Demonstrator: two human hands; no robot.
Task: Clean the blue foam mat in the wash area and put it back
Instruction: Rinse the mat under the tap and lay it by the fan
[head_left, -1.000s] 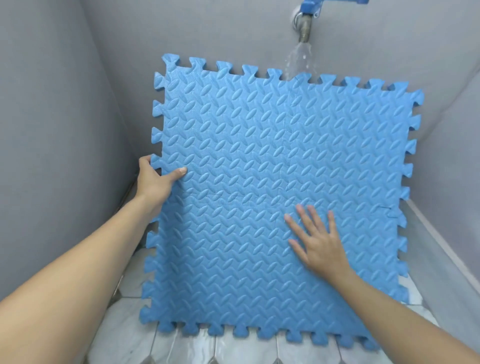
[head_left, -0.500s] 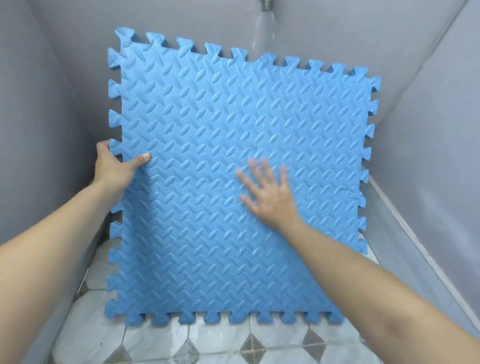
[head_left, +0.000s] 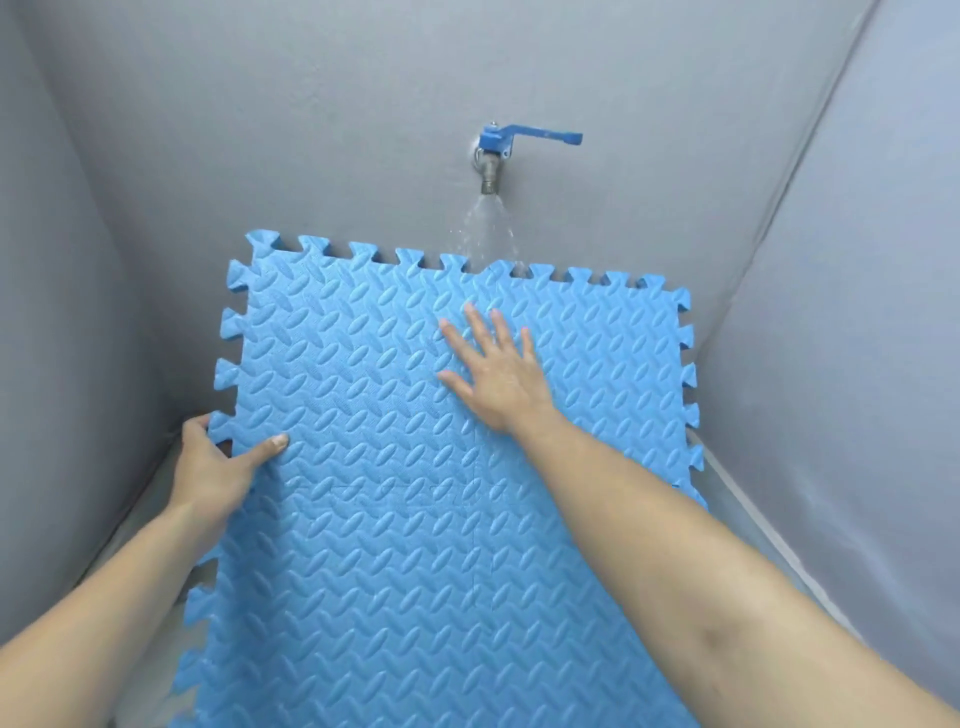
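No readable text, label, brand, number or sign shows on anything in view.

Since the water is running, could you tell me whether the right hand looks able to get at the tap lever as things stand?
Probably yes: the right hand lies flat and free on the mat, with only bare wall between it and the tap lever above.

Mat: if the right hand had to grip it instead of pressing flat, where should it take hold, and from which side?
The right edge of the mat, roughly opposite the left hand, coming in from the right. The mat is a thin sheet with toothed edges, so fingers can wrap one as the left hand does. The right hand only presses the face.
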